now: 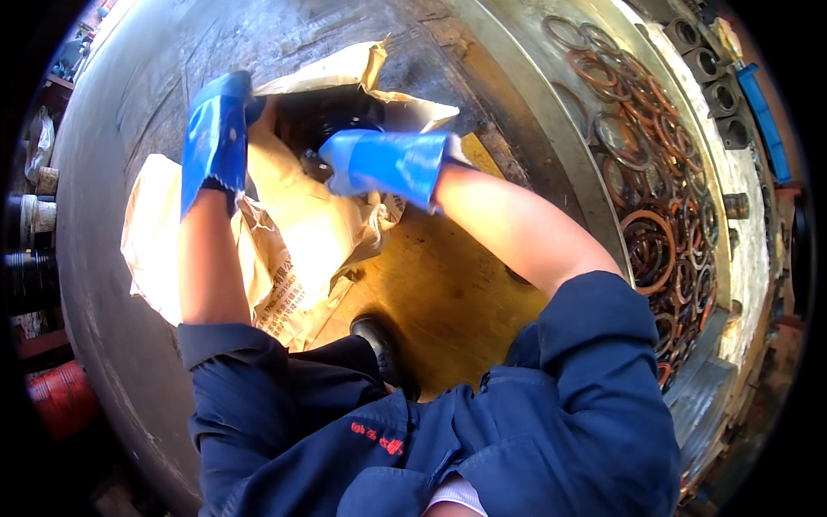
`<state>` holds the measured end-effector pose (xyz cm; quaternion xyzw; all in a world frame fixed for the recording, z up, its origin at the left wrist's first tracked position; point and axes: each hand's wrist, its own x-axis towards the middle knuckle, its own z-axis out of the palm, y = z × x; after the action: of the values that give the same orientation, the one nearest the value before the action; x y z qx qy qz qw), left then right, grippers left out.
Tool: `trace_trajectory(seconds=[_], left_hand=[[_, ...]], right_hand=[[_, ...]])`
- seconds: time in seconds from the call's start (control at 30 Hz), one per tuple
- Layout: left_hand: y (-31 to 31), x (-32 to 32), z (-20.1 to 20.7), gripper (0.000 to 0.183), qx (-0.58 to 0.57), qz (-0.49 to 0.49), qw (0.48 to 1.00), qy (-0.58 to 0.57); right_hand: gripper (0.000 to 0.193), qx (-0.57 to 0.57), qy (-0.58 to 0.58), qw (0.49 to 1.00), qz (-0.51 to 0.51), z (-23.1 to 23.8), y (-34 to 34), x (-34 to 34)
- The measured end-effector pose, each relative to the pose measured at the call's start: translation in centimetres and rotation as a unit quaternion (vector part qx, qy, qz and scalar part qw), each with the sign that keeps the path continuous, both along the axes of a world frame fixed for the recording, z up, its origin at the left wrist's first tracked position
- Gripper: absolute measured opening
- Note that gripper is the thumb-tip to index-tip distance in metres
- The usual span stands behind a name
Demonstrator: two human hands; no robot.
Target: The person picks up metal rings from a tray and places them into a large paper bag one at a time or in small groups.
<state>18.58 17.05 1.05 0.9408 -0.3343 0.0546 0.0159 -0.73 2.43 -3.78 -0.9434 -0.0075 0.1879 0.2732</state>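
Observation:
A torn brown paper sack (301, 207) lies spread in front of me, its mouth gaping toward the far side. Dark, shiny contents (336, 110) show in the opening; their kind is hard to make out. My left hand (222, 116), in a long blue glove, is closed at the sack's left edge, its fingertips partly hidden. My right hand (366, 159), in a matching glove, reaches into the mouth from the right, beside the dark contents. Motion smears its fingers, so whether it grips anything is unclear.
On the right, behind a metal edge (573, 138), lies a heap of brown and grey rings (646, 155). Thick metal collars (708, 65) and a blue bar (762, 121) stand beyond. A red cylinder (65, 401) is at lower left; my shoe (375, 345) rests near the sack.

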Motion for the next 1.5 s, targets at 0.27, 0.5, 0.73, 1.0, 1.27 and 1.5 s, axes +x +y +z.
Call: trace_trajectory(seconds=[0.27, 0.5, 0.73, 1.0, 1.27, 1.5], left_hand=[[2.1, 2.5, 1.3, 0.027, 0.073, 0.086, 0.993, 0.039], [4.9, 2.9, 1.3, 0.025, 0.02, 0.142, 0.989, 0.036], [3.9, 3.2, -2.0, 0.031, -0.109, -0.026, 0.993, -0.021], [-3.2, 6.6, -4.2, 0.051, -0.417, 0.187, 0.822, 0.339], [-14.4, -1.6, -2.5, 0.052, -0.38, 0.016, 0.866, 0.324], [-19.5, -9.6, -5.0, 0.043, -0.097, -0.247, 0.963, 0.049]], right_hand=[[0.042, -0.216, -0.064, 0.972, 0.065, 0.7, 3.3, 6.8], [0.056, -0.196, -0.335, 0.902, -0.187, -5.6, 3.5, 16.1], [0.03, -0.198, -0.492, 0.848, -0.003, -5.0, 0.3, 8.4], [0.023, 0.109, -0.234, 0.951, -0.171, 6.7, -15.7, -16.5], [0.041, 0.093, -0.155, 0.627, -0.758, -0.2, -18.4, -56.9], [0.031, 0.069, -0.088, 0.303, -0.946, -4.4, -9.2, -87.6]])
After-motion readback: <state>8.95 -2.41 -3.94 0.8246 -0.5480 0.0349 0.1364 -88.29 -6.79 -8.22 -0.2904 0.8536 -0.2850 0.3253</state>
